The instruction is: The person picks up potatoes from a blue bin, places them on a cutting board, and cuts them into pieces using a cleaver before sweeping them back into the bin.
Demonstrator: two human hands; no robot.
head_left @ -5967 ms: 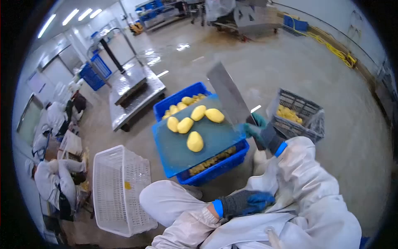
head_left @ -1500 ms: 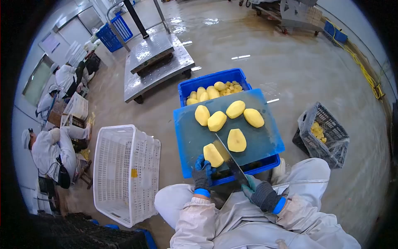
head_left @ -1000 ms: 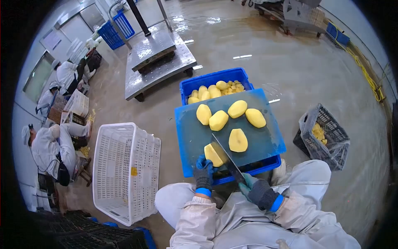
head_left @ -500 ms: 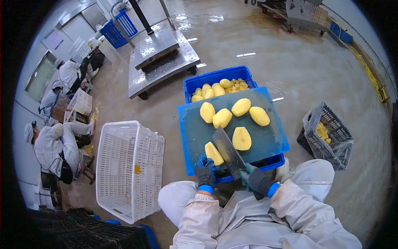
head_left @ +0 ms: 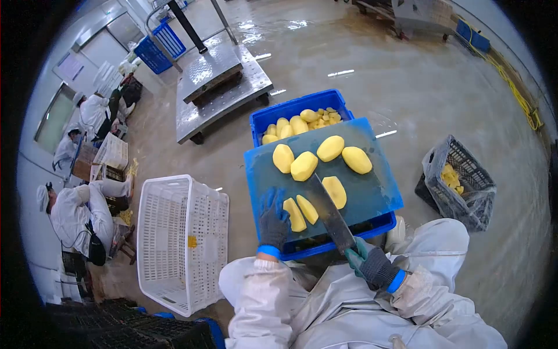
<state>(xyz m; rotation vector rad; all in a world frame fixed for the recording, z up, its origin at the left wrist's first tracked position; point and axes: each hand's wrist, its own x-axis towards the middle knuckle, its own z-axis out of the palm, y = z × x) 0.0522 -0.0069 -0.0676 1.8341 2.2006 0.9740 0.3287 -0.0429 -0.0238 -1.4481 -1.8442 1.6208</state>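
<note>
Fingers of the left hand (head_left: 272, 218) lie spread and flat on the near left part of the cutting board (head_left: 372, 192), gripping nothing; the gloved palm rests just left of two potato halves (head_left: 301, 212), its fingertips close to the nearer piece. Half a second ago this hand was curled around one whole potato at the board's near edge; now that potato lies split in two long pieces side by side, and the hand has let go and slid a little to the left.

Right hand (head_left: 372, 264) is clenched around the handle of the cleaver (head_left: 329, 206), just off the board's near edge. The blade runs from the handle up and to the left, lying low over the board between the cut halves and a fifth potato (head_left: 334, 191), its tip near the board's middle. Earlier the blade stood over the potato being cut; now it has cleared to the right of both pieces.

Three whole peeled potatoes (head_left: 303, 166) sit in a row at the far side of the board, as before. The board rests across a blue crate (head_left: 297, 106) holding more peeled potatoes. A white plastic basket (head_left: 183, 244) stands on the floor to the left, and a dark crate (head_left: 462, 183) with a few yellow pieces to the right.
</note>
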